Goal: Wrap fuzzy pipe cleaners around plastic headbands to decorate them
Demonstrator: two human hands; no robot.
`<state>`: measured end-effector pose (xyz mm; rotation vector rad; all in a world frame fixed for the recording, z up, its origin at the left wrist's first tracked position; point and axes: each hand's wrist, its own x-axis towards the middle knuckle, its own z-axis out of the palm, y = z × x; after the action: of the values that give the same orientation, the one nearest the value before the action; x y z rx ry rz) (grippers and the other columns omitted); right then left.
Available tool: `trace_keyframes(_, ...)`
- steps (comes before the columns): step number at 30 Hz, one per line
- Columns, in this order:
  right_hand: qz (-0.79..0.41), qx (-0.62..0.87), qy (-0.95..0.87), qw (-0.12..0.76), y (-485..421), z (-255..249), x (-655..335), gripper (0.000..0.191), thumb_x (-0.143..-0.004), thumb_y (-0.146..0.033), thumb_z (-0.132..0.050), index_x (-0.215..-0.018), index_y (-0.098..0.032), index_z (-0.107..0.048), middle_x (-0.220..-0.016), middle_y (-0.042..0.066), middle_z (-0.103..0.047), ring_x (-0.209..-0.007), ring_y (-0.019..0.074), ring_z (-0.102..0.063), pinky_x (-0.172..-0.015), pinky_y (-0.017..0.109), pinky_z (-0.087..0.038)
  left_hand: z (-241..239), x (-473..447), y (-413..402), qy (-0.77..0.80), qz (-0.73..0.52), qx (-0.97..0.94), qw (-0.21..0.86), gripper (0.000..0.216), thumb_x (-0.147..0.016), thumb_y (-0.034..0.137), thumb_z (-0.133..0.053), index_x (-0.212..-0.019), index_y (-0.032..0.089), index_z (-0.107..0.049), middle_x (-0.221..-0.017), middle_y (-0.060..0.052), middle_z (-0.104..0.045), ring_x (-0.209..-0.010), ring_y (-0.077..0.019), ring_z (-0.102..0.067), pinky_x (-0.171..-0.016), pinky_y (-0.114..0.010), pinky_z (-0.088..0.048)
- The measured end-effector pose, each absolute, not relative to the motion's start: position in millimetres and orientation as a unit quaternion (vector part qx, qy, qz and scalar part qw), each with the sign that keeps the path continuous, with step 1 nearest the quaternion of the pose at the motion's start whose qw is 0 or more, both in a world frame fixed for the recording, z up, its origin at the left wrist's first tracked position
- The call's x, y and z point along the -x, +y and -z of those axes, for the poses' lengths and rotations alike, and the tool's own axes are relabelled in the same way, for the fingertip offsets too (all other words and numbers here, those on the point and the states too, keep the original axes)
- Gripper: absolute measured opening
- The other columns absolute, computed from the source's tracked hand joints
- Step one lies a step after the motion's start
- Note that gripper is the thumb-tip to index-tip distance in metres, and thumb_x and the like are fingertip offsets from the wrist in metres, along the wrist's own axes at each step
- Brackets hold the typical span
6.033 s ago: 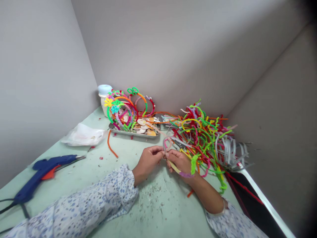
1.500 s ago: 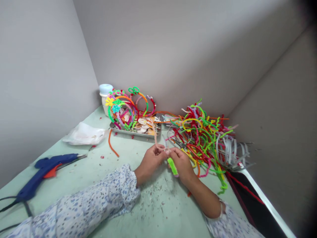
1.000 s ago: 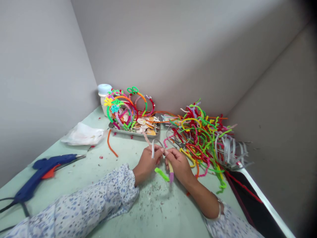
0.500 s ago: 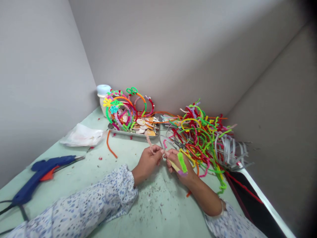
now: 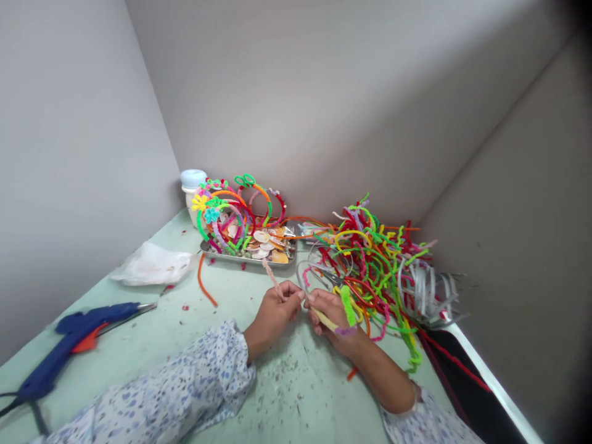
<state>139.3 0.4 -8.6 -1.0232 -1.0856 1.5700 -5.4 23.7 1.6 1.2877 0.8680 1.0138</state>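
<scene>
My left hand (image 5: 274, 309) is closed in a pinch on a pale pink pipe cleaner (image 5: 271, 276) that sticks up from its fingers. My right hand (image 5: 333, 317) is closed on a grey headband (image 5: 309, 271) partly wrapped in yellow, purple and bright green pipe cleaner (image 5: 347, 306). The two hands meet fingertip to fingertip just above the pale green table (image 5: 152, 314). Both forearms wear blue-speckled white sleeves.
A heap of coloured pipe cleaners (image 5: 370, 253) and grey bare headbands (image 5: 428, 293) lies right of my hands. Behind stands a metal tray (image 5: 247, 258) with finished headbands (image 5: 226, 206) and a white jar (image 5: 192, 188). A blue glue gun (image 5: 69, 333), a plastic bag (image 5: 150, 265) and an orange pipe cleaner (image 5: 203, 287) lie left.
The headband has turned in my right hand, so the green pipe cleaner end swung from below my hands up over the right hand. The pink strand stays pinched in my left hand.
</scene>
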Motion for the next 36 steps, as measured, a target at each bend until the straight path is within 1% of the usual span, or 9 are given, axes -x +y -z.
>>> trace_keyframes(5, -0.641, 0.42, -0.452, 0.455, 1.3, 8.3, -139.5, 0.03, -0.08, -0.047, -0.055, -0.069, -0.019, -0.052, -0.05, -0.004, -0.051, -0.039, 0.0088, -0.044, -0.04, 0.021, -0.032, 3.5, 4.8, 27.2, 0.391, -0.437, -0.557, 0.588, 0.026, -0.076, 0.037, -0.059, -0.064, 0.015, -0.05, -0.045, 0.006, -0.042, -0.04, -0.0056, -0.034, -0.042, -0.019, -0.026)
trace_keyframes(8, -0.642, 0.429, -0.442, 0.456, 2.5, 10.2, -139.7, 0.029, -0.079, -0.046, -0.057, -0.069, -0.019, -0.052, -0.05, -0.005, -0.05, -0.039, 0.0086, -0.043, -0.041, 0.021, -0.034, 7.5, 4.4, 29.0, 0.392, -0.439, -0.554, 0.589, 0.026, -0.076, 0.039, -0.059, -0.067, 0.015, -0.052, -0.047, 0.006, -0.042, -0.041, -0.0062, -0.036, -0.043, -0.02, -0.028)
trace_keyframes(14, -0.65, 0.42, -0.448, 0.448, 5.1, 11.3, -140.5, 0.031, -0.078, -0.048, -0.056, -0.067, -0.019, -0.052, -0.049, -0.004, -0.05, -0.038, 0.0089, -0.044, -0.039, 0.02, -0.033, 6.4, 5.3, 28.3, 0.371, -0.435, -0.558, 0.602, 0.025, -0.076, 0.036, -0.059, -0.065, 0.016, -0.05, -0.046, 0.006, -0.041, -0.039, -0.0057, -0.033, -0.042, -0.02, -0.024)
trace_keyframes(19, -0.648, 0.41, -0.447, 0.461, 5.0, 9.4, -140.4, 0.031, -0.078, -0.046, -0.057, -0.062, -0.019, -0.051, -0.049, -0.004, -0.048, -0.037, 0.0084, -0.043, -0.038, 0.02, -0.032, 3.0, 6.2, 26.1, 0.348, -0.431, -0.565, 0.611, 0.023, -0.077, 0.035, -0.058, -0.066, 0.016, -0.051, -0.048, 0.005, -0.042, -0.04, -0.0061, -0.035, -0.043, -0.021, -0.026)
trace_keyframes(22, -0.652, 0.412, -0.439, 0.46, 3.6, 6.8, -140.2, 0.029, -0.077, -0.045, -0.058, -0.065, -0.019, -0.052, -0.048, -0.005, -0.048, -0.037, 0.0083, -0.042, -0.038, 0.02, -0.031, 2.7, 5.6, 25.9, 0.354, -0.432, -0.564, 0.608, 0.024, -0.075, 0.035, -0.06, -0.065, 0.016, -0.051, -0.046, 0.006, -0.042, -0.039, -0.0058, -0.034, -0.043, -0.021, -0.025)
trace_keyframes(25, -0.662, 0.407, -0.438, 0.452, 2.2, 4.5, -140.4, 0.029, -0.076, -0.047, -0.059, -0.069, -0.019, -0.055, -0.05, -0.004, -0.05, -0.04, 0.0087, -0.043, -0.04, 0.021, -0.033, 1.7, 4.9, 25.6, 0.365, -0.434, -0.561, 0.603, 0.024, -0.073, 0.035, -0.062, -0.064, 0.015, -0.051, -0.044, 0.006, -0.041, -0.038, -0.005, -0.033, -0.041, -0.02, -0.024)
trace_keyframes(27, -0.662, 0.407, -0.438, 0.451, 1.9, 4.3, -140.5, 0.028, -0.076, -0.047, -0.059, -0.069, -0.019, -0.055, -0.051, -0.004, -0.049, -0.04, 0.0086, -0.042, -0.04, 0.021, -0.033, 0.3, 4.7, 25.1, 0.369, -0.434, -0.561, 0.601, 0.024, -0.073, 0.035, -0.062, -0.063, 0.014, -0.052, -0.044, 0.006, -0.042, -0.038, -0.0047, -0.032, -0.041, -0.019, -0.023)
trace_keyframes(31, -0.655, 0.407, -0.443, 0.457, 2.6, 5.0, -141.2, 0.026, -0.076, -0.043, -0.06, -0.066, -0.02, -0.054, -0.049, -0.005, -0.046, -0.038, 0.0075, -0.039, -0.038, 0.02, -0.03, -2.4, 4.6, 23.2, 0.368, -0.43, -0.564, 0.601, 0.023, -0.072, 0.034, -0.061, -0.063, 0.014, -0.053, -0.043, 0.006, -0.042, -0.037, -0.0048, -0.033, -0.04, -0.019, -0.023)
trace_keyframes(36, -0.684, 0.387, -0.429, 0.445, 3.1, 2.1, -144.0, 0.023, -0.075, -0.038, -0.061, -0.066, -0.017, -0.054, -0.047, -0.005, -0.047, -0.036, 0.0062, -0.039, -0.035, 0.018, -0.029, -2.5, 4.6, 21.6, 0.368, -0.426, -0.573, 0.596, 0.021, -0.073, 0.032, -0.06, -0.064, 0.014, -0.054, -0.042, 0.006, -0.041, -0.036, -0.0048, -0.032, -0.04, -0.019, -0.023)
